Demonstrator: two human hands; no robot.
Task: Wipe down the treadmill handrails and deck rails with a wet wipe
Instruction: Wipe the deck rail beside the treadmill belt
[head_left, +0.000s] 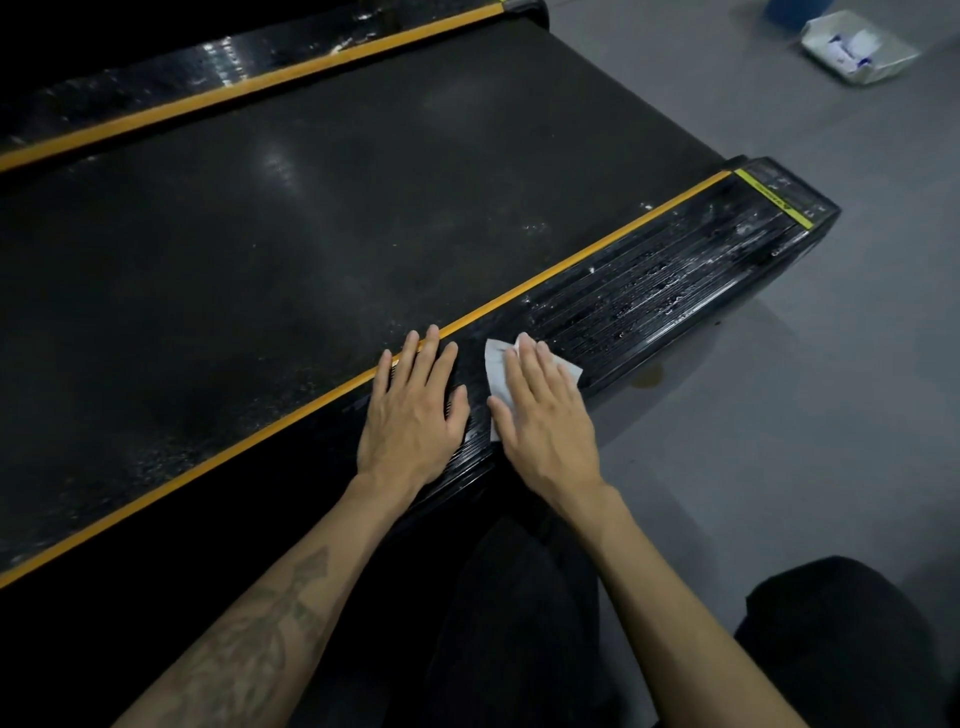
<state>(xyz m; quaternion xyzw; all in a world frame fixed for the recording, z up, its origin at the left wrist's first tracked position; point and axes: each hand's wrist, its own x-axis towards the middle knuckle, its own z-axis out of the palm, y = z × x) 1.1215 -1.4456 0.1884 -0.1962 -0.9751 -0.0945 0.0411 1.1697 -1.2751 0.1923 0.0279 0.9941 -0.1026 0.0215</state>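
The head-worn camera is looking forward and steeply down, close over the treadmill's near deck rail (649, 280), across its belt (311, 234).

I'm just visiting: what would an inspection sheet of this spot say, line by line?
Surface: near deck rail, black and ribbed, with an orange stripe along the belt; white specks and wet droplets toward its far end.
Job's things: white wipe flat on the near rail; far rail also speckled.
Clutter: open white packet on the floor, far right.
Grippers: left hand flat on the rail, bare; right hand flat, pressing the wipe.
Cables: nothing seen.
Surroundings: grey floor with a brownish stain beside the rail; a blue thing at the top edge, too cropped to name.
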